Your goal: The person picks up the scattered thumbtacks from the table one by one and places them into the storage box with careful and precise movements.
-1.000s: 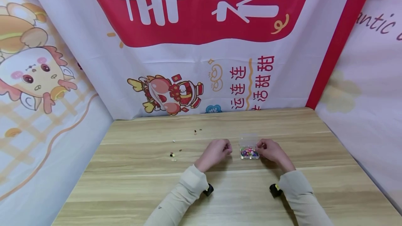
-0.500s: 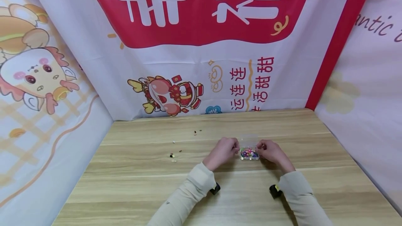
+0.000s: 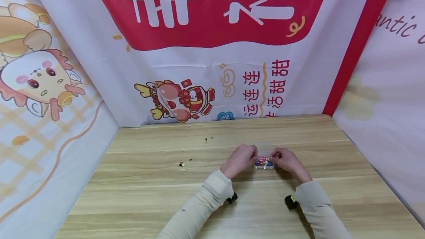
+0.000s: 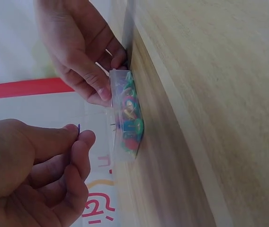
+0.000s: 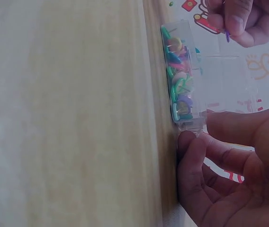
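A small clear plastic box of colourful thumbtacks stands on the table, its clear lid raised at the back. My left hand is at the box's left side, close over its edge in the head view. Between its thumb and forefinger it pinches a purple thumbtack, seen edge-on as a thin sliver in both wrist views. My right hand holds the right end of the box, thumb on the upper edge and fingers curled low against the side.
Several tiny pieces lie left of the hands on the wooden table, including a black-and-yellow pair, a white one and a reddish one. A printed cloth hangs along the table's back edge.
My left hand has moved right, from beside the box to its left edge, overlapping it in the head view. The right hand has stayed on the box's right end.
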`<state>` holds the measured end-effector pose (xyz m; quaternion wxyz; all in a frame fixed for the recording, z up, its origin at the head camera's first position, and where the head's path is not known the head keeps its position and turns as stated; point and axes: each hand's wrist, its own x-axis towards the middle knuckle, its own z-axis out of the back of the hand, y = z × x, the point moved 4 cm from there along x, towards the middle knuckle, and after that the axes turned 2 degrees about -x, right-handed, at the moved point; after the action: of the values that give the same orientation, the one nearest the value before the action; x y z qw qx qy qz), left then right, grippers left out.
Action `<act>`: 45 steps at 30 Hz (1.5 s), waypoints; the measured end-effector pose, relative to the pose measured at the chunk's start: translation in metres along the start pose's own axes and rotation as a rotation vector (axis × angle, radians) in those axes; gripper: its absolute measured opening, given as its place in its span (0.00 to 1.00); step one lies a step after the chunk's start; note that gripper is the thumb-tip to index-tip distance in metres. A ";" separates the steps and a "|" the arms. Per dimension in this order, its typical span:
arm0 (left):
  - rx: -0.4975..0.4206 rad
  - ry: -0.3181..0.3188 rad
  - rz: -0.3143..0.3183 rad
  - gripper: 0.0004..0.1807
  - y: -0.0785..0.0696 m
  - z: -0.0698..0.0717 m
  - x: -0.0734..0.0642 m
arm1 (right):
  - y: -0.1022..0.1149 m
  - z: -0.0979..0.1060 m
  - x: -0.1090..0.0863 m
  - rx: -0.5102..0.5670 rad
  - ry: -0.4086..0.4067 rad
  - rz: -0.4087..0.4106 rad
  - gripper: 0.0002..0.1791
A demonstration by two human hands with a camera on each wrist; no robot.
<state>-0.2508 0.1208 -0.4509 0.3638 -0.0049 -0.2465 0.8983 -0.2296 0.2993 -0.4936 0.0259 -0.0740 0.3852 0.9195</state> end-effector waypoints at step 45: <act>-0.007 -0.163 0.326 0.04 0.114 0.091 -0.117 | 0.003 -0.001 -0.003 0.011 -0.010 0.018 0.09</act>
<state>-0.2563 -0.0661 -0.4419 0.1922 0.0269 -0.2743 0.9419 -0.2267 0.2959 -0.4916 0.0197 -0.0656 0.3907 0.9180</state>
